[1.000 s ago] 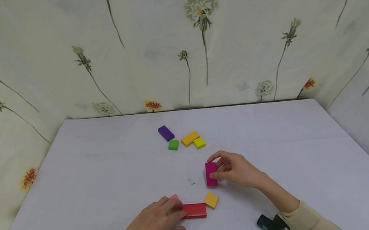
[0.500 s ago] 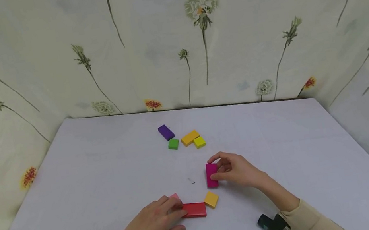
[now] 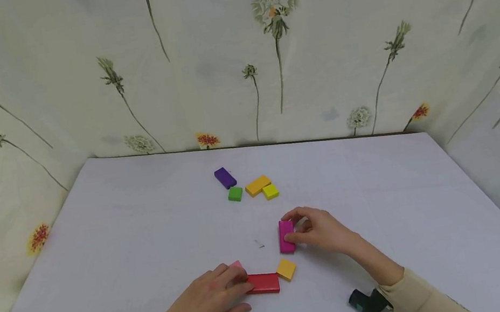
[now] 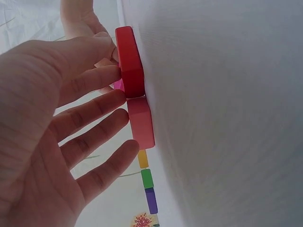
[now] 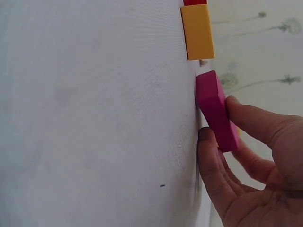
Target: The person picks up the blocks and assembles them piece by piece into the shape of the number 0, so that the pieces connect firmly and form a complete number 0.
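Nearest the person, the left hand point(image 3: 200, 307) lies with its fingers spread apart, tips against the red block point(image 3: 266, 283) and the pink block point(image 4: 141, 123), gripping neither as far as I can see. The red one runs side to side, and a small orange block point(image 3: 286, 269) sits turned at its right-hand end, touching or very nearly so. Just beyond that is the magenta block point(image 3: 283, 230), pinched between the thumb and fingers of the right hand point(image 3: 320, 228), plainly the nearer hand, on the block's right side. To my eye everything hangs on this: its long axis points near to far, crosswise to the red block's length, its near end facing the small orange block across a gap. Seen from the right wrist it looks tilted, far end up off the white table point(image 3: 384, 200); whether the near end touches down, I can't tell. Well beyond both hands lie a yellow block point(image 3: 271, 191), a green block point(image 3: 235, 194), a long orange block point(image 3: 257, 186) and a purple block point(image 3: 225, 178). I count eight blocks: two orange, one of every other colour; four long, three short, the pink one's length unclear.
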A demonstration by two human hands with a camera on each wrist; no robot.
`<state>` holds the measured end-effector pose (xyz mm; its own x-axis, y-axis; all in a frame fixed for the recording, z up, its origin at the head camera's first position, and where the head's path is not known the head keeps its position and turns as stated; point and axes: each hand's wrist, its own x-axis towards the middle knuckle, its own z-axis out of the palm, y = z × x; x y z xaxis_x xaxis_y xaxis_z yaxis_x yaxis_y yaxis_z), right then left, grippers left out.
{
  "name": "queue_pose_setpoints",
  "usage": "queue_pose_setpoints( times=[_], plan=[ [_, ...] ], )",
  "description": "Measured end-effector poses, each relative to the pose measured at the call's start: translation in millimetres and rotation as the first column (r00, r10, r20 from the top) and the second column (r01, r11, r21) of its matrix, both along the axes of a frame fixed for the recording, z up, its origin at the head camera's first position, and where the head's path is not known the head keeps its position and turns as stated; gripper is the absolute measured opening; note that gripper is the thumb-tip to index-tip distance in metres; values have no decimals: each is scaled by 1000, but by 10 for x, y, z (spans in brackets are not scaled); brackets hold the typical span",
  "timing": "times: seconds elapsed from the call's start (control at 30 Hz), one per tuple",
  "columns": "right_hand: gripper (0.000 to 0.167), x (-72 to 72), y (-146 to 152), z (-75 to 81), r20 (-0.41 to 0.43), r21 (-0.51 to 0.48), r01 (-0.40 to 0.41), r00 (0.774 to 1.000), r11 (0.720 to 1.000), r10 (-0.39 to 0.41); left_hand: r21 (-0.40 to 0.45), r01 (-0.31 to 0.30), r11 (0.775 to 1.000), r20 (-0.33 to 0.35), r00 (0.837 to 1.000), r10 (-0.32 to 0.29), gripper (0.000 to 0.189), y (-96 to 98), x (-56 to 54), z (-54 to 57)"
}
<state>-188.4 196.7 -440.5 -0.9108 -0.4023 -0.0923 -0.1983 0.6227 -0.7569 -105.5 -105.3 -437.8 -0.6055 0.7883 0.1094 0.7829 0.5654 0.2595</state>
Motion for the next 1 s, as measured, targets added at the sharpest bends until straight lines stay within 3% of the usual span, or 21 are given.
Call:
queue_pose_setpoints(
  times=[0.47,1.0],
  plan=[
    [36,-16,-45,-7,34,55,39,999,998,-41,-9,1,1000,16,1000,-1,33,-4,-6,3],
    [34,19,-52,-3,20,53,6,1000,999,-7,-14,-3,1000,31,1000,4,35,-2,-7,8]
  ],
)
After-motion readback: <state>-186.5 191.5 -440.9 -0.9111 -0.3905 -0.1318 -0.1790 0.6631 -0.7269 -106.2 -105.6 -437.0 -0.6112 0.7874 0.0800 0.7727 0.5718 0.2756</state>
